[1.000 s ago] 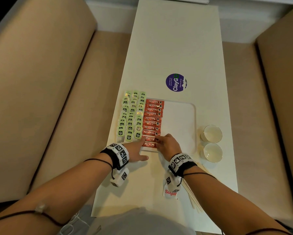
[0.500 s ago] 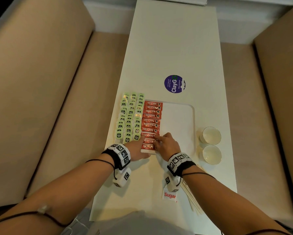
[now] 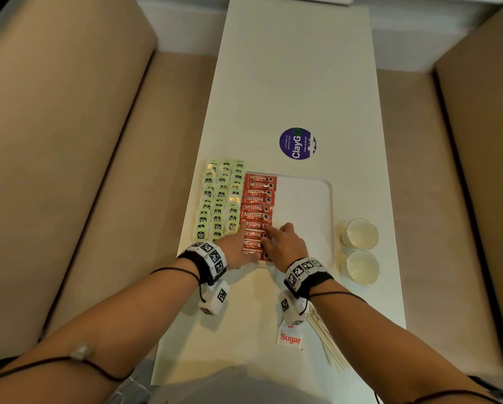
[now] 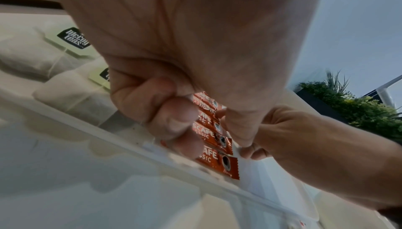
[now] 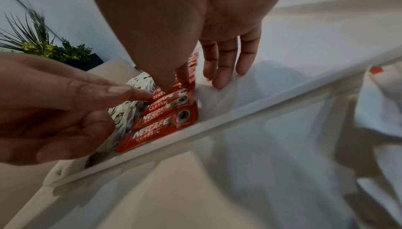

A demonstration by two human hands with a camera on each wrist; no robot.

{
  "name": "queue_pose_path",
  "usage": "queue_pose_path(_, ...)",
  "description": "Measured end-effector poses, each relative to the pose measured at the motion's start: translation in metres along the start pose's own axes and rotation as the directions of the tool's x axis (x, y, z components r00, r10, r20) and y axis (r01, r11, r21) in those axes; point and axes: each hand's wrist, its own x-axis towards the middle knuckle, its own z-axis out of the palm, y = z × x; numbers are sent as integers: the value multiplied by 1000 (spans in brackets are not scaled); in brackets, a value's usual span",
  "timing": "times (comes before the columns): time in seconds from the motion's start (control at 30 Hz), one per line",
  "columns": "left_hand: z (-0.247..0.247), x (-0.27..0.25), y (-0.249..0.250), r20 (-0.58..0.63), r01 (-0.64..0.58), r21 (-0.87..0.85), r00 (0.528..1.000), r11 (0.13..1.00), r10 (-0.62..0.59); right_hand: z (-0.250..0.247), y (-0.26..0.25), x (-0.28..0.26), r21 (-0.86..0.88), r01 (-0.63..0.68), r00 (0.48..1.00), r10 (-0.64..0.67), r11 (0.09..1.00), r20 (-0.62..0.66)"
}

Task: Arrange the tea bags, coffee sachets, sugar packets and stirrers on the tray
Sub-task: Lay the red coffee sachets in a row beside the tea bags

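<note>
A white tray (image 3: 302, 205) holds three columns of green tea bags (image 3: 219, 199) and one column of red Nescafe coffee sachets (image 3: 257, 205). My left hand (image 3: 237, 246) lies at the near left end of the sachet column, its index finger (image 5: 121, 91) straight and touching a sachet (image 5: 161, 110). My right hand (image 3: 283, 243) is at the right end of the same near sachets, with its thumb on them and straight fingers (image 5: 219, 71) on the bare tray floor. A sugar packet (image 3: 289, 338) and wooden stirrers (image 3: 327, 342) lie on the table under my right forearm.
Two white cups (image 3: 361, 233) stand right of the tray. A purple round sticker (image 3: 297, 143) is on the long white table (image 3: 297, 68) beyond it. Beige benches (image 3: 69, 141) run along both sides. The tray's right half is bare.
Both hands have stayed on the near sachets and nudged them; the left hand has slid a little right, onto the sachets' left ends. The head view has shifted slightly.
</note>
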Motion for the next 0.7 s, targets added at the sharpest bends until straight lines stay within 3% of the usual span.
queue_pose_path(0.33,2,8,1,-13,-13,37,1000,999,14,-4,-1,4,20,31,996,-29,999,-80)
queue_pose_path(0.7,-4,30,-2,-34,34,61,999,998,-32,-8,-2,17,-43,-5,1000,4,999,-25)
